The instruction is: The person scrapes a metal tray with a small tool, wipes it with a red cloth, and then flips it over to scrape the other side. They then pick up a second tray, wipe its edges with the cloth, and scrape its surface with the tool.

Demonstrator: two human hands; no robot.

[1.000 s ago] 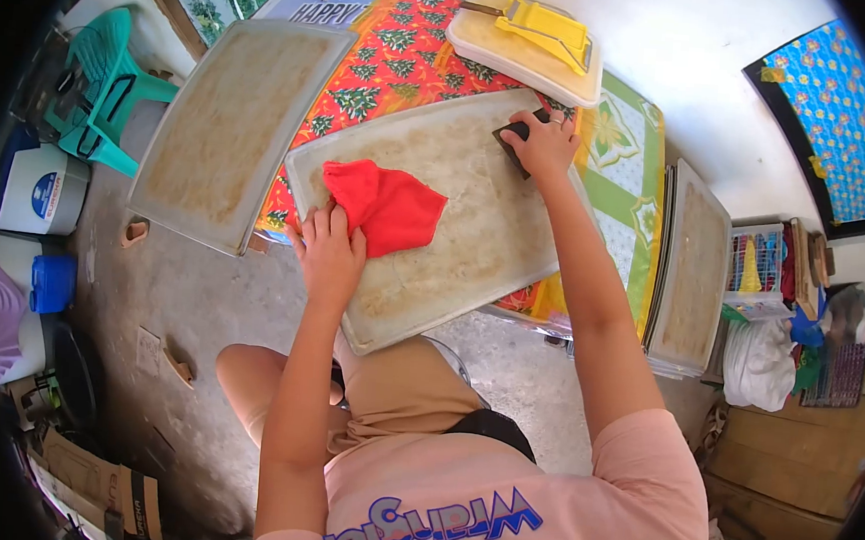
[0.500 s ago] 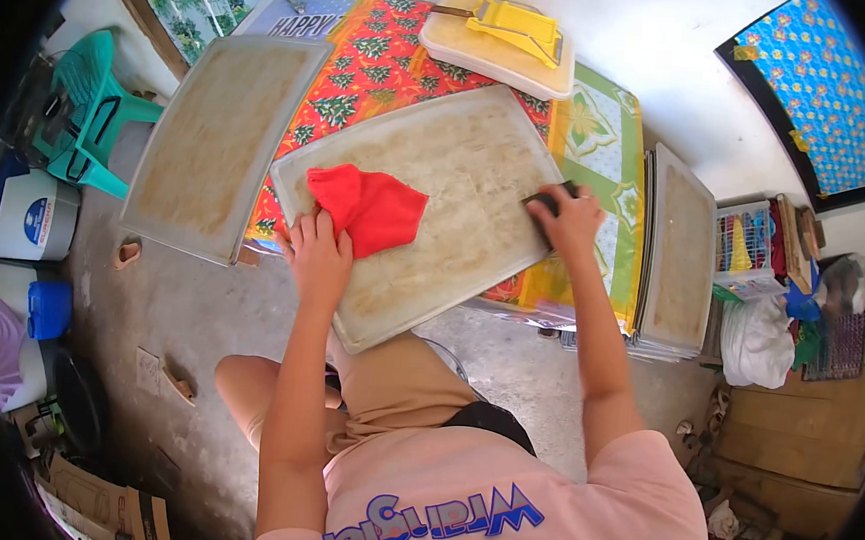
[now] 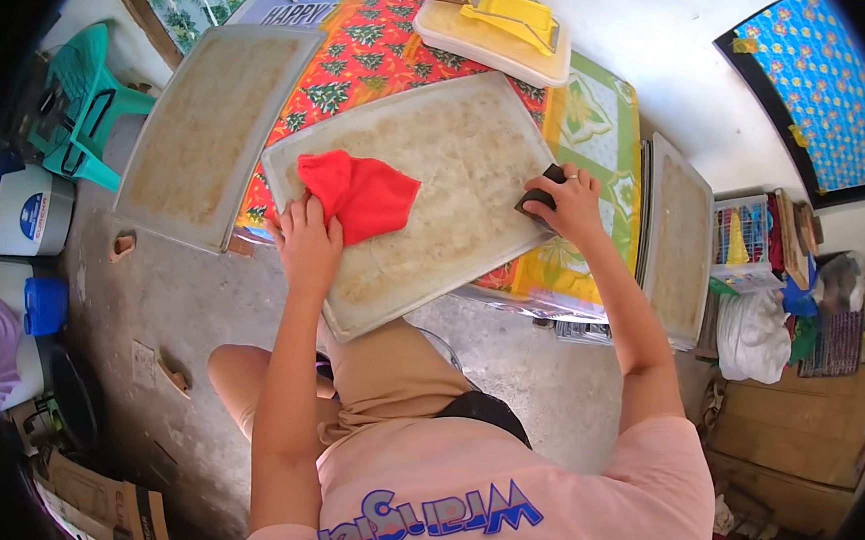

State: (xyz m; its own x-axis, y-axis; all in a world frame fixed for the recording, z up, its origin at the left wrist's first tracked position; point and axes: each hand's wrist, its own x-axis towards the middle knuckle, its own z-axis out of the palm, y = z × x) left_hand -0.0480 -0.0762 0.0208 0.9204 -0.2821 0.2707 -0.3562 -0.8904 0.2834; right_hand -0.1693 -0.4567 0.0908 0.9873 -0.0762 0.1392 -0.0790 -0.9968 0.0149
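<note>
Change first: your right hand [image 3: 574, 208] has come from near the far corner of the pale, brown-mottled rectangular tray [image 3: 447, 211] to near its right corner. It has the small black block [image 3: 527, 206] with it. Fingers there are closed around the block, thumb on the near side, knuckles away from you. Block sits at the tray's right edge. Can't tell how hard it's pressing, or whether its whole underside touches. What that means: contact is at the edge now, not out on the middle of the surface.

Your left hand [image 3: 309, 246] hasn't shifted relative to the tray. It's at the left edge, fingers spread and slightly bent, tips touching the crumpled red cloth [image 3: 367, 200]. Can't tell if they pinch the cloth or just rest on it. Cloth lies bunched on the tray's left part, well apart from the block.

Tray sits at an angle on the counter [image 3: 592, 75], over the red tree-print cover [image 3: 339, 98]. Its near corner sticks out past the counter edge, above or against your leg [image 3: 396, 368]; contact unclear. My read: the left hand helps steady that side.

Around it: a similar mottled tray [image 3: 212, 124] to the left, partly overhanging; a stack of trays [image 3: 680, 237] beyond the counter's right side; a yellow plastic frame [image 3: 511, 13] on the cream container [image 3: 542, 72] at the far side.
</note>
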